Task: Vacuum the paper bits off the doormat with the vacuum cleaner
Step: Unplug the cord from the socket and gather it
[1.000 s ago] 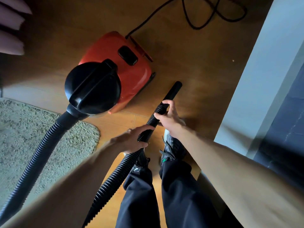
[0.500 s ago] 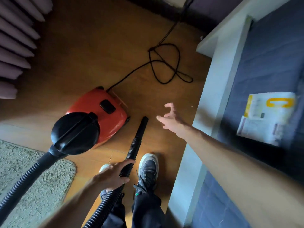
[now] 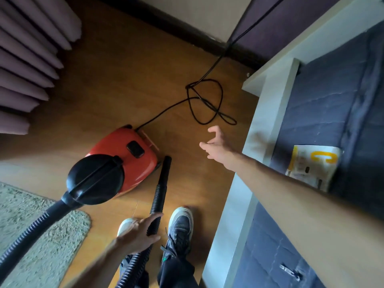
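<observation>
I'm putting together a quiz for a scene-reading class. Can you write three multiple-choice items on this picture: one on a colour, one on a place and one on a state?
1. The body of the vacuum cleaner is:
A. red
B. blue
C. white

2. The power cord lies looped:
A. on top of the vacuum cleaner
B. on the wooden floor beyond it
C. on a wall hook

3. The right hand is:
A. shut in a fist
B. pinching the power cord
C. open, holding nothing

Answers:
1 A: the casing behind the black front cap is plainly red.
2 B: the loops rest on the boards past the machine.
3 C: its fingers are spread in the air and touch nothing. The left hand alone grips the hose.
</observation>
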